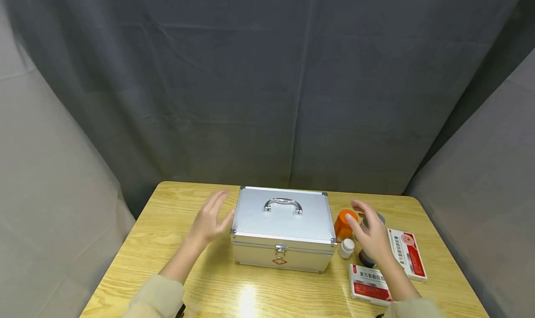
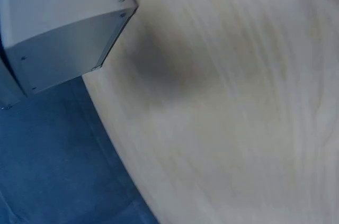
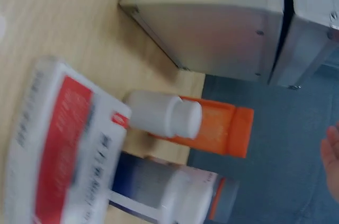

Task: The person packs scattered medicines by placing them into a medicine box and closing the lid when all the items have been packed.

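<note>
A silver metal first-aid case (image 1: 288, 225) stands on the table with its lid down, a chrome handle (image 1: 283, 202) on top and a latch (image 1: 280, 251) in front. Just left of it my left hand (image 1: 209, 221) hovers, fingers extended and holding nothing. On the other side my right hand (image 1: 372, 234) hangs over several medicine containers, fingers spread, gripping nothing visible. Near it stand an orange bottle (image 1: 340, 227) and a small white bottle (image 1: 346, 249). Partly hidden behind that hand is a grey-capped bottle (image 1: 381, 218). In the left wrist view, only the case's side (image 2: 69, 49) shows.
Two white-and-red medicine boxes lie at the right: one box (image 1: 368, 285) near the front, another box (image 1: 411, 255) farther right. A dark round lid or bottle (image 1: 366, 259) sits between. Grey curtain (image 1: 251, 100) hangs behind the wooden table (image 1: 167, 216).
</note>
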`<state>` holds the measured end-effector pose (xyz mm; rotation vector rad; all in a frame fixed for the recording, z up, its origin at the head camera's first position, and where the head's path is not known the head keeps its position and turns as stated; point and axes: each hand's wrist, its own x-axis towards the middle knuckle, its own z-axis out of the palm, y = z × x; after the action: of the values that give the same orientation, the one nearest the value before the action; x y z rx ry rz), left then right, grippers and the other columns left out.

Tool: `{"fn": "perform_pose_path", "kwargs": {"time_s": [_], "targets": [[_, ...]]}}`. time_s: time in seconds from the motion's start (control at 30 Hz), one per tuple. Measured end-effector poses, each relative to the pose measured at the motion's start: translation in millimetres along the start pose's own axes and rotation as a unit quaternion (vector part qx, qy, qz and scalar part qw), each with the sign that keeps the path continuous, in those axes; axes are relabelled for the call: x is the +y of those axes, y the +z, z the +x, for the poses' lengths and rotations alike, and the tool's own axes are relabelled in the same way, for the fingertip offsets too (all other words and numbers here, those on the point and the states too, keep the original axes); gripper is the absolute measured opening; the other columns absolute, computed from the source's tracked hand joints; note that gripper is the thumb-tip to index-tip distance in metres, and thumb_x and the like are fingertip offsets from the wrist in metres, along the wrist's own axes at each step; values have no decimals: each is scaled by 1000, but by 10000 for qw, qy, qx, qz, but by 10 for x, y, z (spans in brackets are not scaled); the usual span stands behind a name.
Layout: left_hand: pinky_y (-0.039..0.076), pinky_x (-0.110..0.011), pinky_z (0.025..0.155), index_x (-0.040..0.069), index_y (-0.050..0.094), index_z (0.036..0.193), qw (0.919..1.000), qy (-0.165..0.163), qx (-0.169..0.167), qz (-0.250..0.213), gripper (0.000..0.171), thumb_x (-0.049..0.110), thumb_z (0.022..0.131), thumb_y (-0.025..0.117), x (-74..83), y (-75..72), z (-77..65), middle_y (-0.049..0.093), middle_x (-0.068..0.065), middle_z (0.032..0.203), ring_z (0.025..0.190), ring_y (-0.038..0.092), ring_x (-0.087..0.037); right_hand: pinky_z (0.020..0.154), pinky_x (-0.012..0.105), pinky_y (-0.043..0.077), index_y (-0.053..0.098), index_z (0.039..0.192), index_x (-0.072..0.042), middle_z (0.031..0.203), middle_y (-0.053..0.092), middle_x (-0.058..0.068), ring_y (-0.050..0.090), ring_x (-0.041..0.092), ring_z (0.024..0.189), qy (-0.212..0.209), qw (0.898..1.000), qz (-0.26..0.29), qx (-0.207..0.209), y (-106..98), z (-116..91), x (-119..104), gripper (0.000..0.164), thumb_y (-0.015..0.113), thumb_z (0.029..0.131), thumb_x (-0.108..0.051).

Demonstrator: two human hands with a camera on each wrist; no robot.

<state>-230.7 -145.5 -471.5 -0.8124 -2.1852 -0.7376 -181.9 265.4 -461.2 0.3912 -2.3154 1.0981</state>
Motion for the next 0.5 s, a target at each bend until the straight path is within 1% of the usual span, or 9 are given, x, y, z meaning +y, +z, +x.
{"fn": "perform_pose_path", "kwargs": {"time_s": [0.07, 0.13, 0.2, 0.23, 0.3, 0.37, 0.43, 0.5], "targets": [[42, -42, 94, -7, 54, 116, 9994, 249, 237, -74, 55, 40, 90, 45, 8, 26, -62, 55, -21, 116, 108, 53, -35, 90, 9, 35, 51, 123, 2, 115, 56, 14, 49, 8, 105, -112, 9997, 185, 125, 25, -70, -1, 43, 62, 82, 1], [42, -37, 95, -10, 55, 112, 9975, 503, 472, -160, 59, 44, 91, 43, 10, 56, -125, 56, -22, 113, 104, 54, -36, 91, 10, 36, 50, 123, 5, 115, 54, 17, 49, 6, 106, -211, 9989, 398, 154, 44, -134, -23, 44, 60, 80, 8], [40, -31, 98, -12, 56, 109, 9952, 701, 641, -254, 61, 45, 91, 43, 4, 91, -186, 57, -24, 111, 101, 55, -37, 92, 11, 35, 49, 122, 8, 117, 54, 11, 49, 6, 108, -268, 9974, 655, 140, 57, -178, -60, 44, 58, 79, 12], [39, -30, 98, -13, 56, 108, 9939, 785, 718, -290, 61, 44, 91, 44, 1, 107, -214, 57, -24, 109, 100, 56, -37, 93, 12, 35, 49, 122, 8, 117, 53, 12, 49, 6, 108, -246, 9965, 786, 113, 67, -198, -62, 44, 58, 79, 12], [39, -28, 98, -15, 56, 105, 9910, 952, 866, -374, 60, 42, 90, 46, -1, 137, -261, 58, -25, 107, 97, 56, -37, 93, 12, 35, 48, 120, 12, 117, 53, 17, 48, 4, 109, -317, 9951, 933, 68, 69, -219, -143, 43, 56, 78, 15], [38, -27, 99, -16, 56, 104, 9893, 1029, 920, -472, 59, 40, 90, 48, -3, 161, -312, 57, -27, 106, 96, 57, -38, 92, 11, 35, 48, 120, 12, 117, 53, 19, 47, 2, 109, -332, 9946, 979, 30, 72, -238, -207, 42, 56, 79, 14], [38, -27, 99, -16, 56, 104, 9884, 1084, 929, -509, 58, 40, 90, 48, -6, 180, -364, 57, -27, 105, 95, 57, -38, 91, 9, 35, 47, 119, 14, 114, 50, 29, 47, 0, 109, -363, 9948, 948, -30, 77, -260, -256, 43, 56, 77, 15], [37, -25, 100, -16, 56, 105, 9890, 1063, 864, -552, 58, 40, 90, 49, -9, 197, -417, 57, -27, 107, 96, 56, -38, 91, 8, 34, 47, 119, 14, 113, 50, 29, 46, 0, 110, -416, 9951, 891, -93, 83, -284, -304, 45, 57, 75, 16]]}}
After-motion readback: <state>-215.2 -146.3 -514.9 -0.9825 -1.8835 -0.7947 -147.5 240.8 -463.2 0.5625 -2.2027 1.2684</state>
